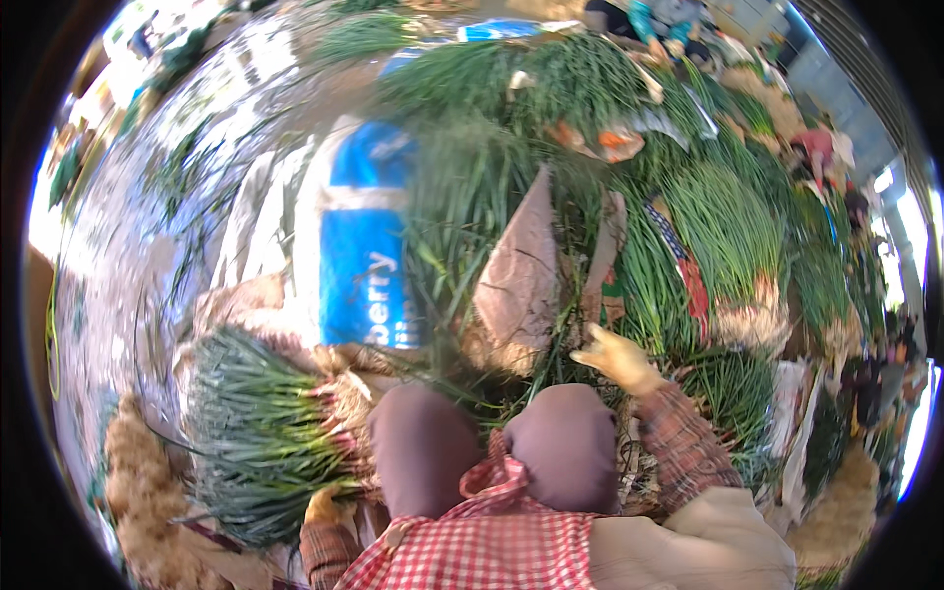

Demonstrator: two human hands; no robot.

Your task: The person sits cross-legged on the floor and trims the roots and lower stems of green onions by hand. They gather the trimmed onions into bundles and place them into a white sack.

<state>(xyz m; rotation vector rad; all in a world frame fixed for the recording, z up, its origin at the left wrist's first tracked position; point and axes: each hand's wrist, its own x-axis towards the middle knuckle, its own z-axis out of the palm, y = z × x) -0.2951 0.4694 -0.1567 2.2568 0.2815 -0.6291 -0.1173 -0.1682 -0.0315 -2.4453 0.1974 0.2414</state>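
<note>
My left hand, in a yellowish glove, is low at the left, beside the root end of a large bunch of green onions. Part of this hand is hidden, so its grip does not show. The bunch lies on its side, leaves to the left and pale, reddish root ends towards my knee. My right hand, gloved too, reaches forward past my right knee. Its thumb and fingers are apart with nothing visible between them. Just ahead of it are loose green leaves and a brown sack piece.
A blue and white printed sack lies ahead of my left knee. More green onions are heaped ahead and to the right. A brownish fibrous heap sits at the lower left. Other people, including one in a teal sleeve, are farther off.
</note>
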